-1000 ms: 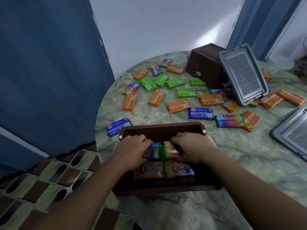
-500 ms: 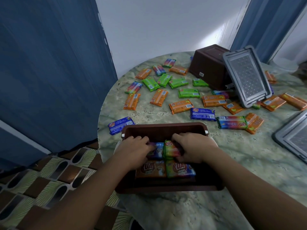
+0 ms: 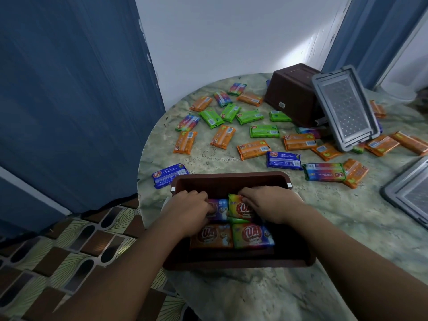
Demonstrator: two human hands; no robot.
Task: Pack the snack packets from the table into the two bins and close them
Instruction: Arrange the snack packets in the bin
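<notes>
A brown bin (image 3: 231, 179) stands open at the table's near edge with several snack packets inside. My left hand (image 3: 188, 208) is in the bin, fingers curled on a purple packet (image 3: 220, 208). My right hand (image 3: 268, 202) grips a green-and-orange packet (image 3: 240, 208) standing on edge beside it. Below them lie an orange packet (image 3: 212, 236) and a multicolour packet (image 3: 252, 235). Several orange, green, blue and rainbow packets (image 3: 253, 149) are scattered over the table beyond. A second brown bin (image 3: 291, 93) lies tipped at the back.
A grey lid (image 3: 345, 110) leans against the tipped bin. Another grey lid (image 3: 410, 193) lies at the right edge. The round marble table (image 3: 347, 228) ends close on the left, with blue curtains and patterned floor beyond. A blue packet (image 3: 168, 174) lies left of the near bin.
Both hands stay inside the near bin, shifting the upright packets slightly. The camera has drifted a little, so the table sits lower right in view.
</notes>
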